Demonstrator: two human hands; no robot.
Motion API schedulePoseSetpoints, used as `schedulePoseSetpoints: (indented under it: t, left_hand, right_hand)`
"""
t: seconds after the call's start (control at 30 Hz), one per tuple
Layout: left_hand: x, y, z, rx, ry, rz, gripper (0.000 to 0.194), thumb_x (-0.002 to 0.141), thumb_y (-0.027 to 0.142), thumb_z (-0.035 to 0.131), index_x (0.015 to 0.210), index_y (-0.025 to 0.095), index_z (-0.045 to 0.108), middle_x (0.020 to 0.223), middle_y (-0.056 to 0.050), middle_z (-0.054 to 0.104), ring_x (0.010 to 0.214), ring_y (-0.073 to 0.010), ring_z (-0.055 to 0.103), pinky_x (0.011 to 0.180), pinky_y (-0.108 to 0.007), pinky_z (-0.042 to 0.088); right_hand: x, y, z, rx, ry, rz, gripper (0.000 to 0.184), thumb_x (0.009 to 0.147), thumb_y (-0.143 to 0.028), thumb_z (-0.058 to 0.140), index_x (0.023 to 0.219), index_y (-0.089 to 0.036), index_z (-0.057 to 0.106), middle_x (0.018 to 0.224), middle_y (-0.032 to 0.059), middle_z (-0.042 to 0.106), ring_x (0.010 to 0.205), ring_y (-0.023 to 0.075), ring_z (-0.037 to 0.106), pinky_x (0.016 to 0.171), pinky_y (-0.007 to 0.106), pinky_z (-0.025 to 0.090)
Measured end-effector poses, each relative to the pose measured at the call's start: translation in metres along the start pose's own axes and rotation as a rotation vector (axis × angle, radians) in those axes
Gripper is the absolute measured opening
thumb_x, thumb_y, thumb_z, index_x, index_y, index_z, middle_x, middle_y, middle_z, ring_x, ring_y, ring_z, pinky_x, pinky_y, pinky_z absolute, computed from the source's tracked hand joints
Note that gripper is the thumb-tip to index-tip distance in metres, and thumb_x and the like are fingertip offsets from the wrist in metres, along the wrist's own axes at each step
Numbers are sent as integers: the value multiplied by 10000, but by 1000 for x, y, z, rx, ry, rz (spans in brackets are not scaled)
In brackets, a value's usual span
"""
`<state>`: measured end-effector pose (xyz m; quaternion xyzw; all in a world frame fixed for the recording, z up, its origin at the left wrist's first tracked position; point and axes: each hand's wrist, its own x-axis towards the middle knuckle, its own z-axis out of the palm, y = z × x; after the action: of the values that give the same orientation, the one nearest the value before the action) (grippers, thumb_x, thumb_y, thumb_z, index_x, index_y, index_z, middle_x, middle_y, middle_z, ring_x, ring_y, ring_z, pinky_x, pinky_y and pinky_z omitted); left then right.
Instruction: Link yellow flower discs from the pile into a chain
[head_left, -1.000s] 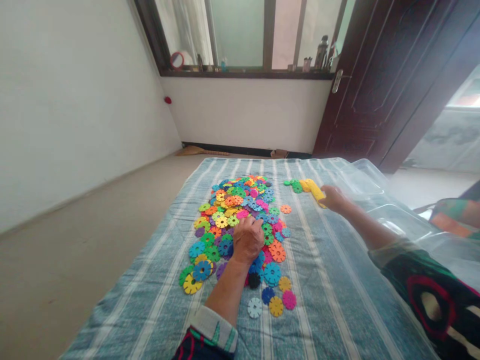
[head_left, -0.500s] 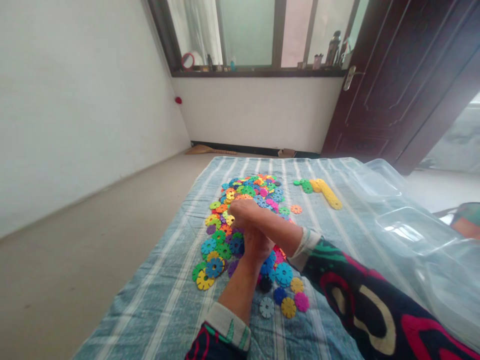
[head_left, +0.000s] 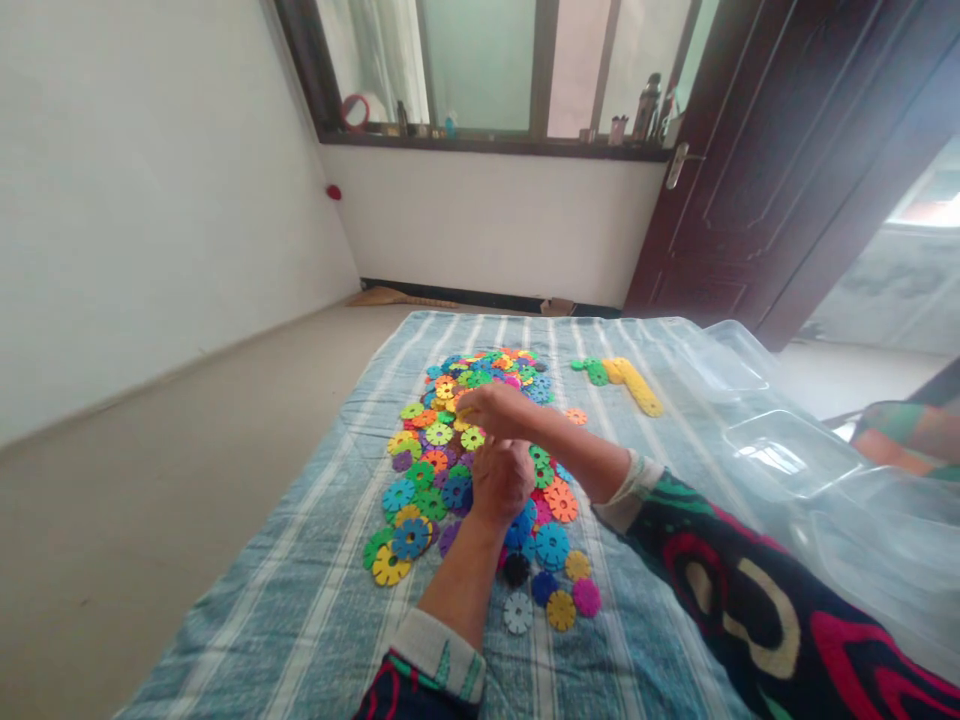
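picking over the pile of discs on the table seems underway; left hand and right hand curl over it, finger grip indiscernible. next calls for separating one disc.

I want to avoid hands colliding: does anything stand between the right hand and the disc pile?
Nothing visible does: the right hand is over the disc pile, with the left hand just nearer the camera.
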<state>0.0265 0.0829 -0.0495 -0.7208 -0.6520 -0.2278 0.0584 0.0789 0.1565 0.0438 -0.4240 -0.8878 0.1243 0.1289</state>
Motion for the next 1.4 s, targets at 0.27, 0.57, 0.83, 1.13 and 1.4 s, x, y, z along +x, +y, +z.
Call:
schedulePoseSetpoints:
  t: [0.27, 0.57, 0.83, 1.13, 1.4]
  left_hand:
    - [3, 5, -8, 2, -46, -11, 296, 895, 212, 459, 1062, 239, 702, 973, -66, 660, 950, -239, 557, 830, -355, 424]
    - [4, 0, -1, -1, 8, 15, 301, 890, 215, 466, 1058, 238, 714, 979, -71, 666, 921, -237, 553, 829, -354, 423]
    - [4, -2, 4, -5, 47, 30, 301, 880, 204, 469, 1041, 243, 720, 972, -69, 672, 905, -232, 553, 812, -354, 424]
    - [4, -2, 4, 4, 54, 37, 297, 876, 198, 471, 1031, 240, 720, 965, -66, 675, 899, -236, 554, 809, -356, 420]
    - [4, -3, 5, 1, 52, 30, 304, 890, 209, 463, 1052, 242, 718, 967, -70, 673, 910, -237, 555, 826, -359, 422]
  right_hand:
    - [-68, 187, -66, -96, 43, 340, 207, 760, -129, 578, 897, -178, 725, 705, -4, 670, 535, 93, 589, 553, 188, 408]
    - [-116, 267, -53, -171, -45, 427, 251, 725, -107, 585, 879, -199, 762, 758, 12, 707, 620, 116, 630, 641, 195, 439]
    - [-117, 281, -42, -259, 83, 434, 259, 653, -166, 690, 901, -213, 744, 836, 30, 720, 790, 179, 640, 699, 226, 433]
    - [-126, 278, -33, -211, 177, 463, 359, 665, -168, 705, 1024, -170, 689, 928, 68, 711, 825, 193, 641, 716, 251, 448]
    - [-131, 273, -30, -137, 220, 525, 456, 676, -209, 729, 1125, -179, 655, 879, 68, 695, 777, 210, 638, 708, 300, 469]
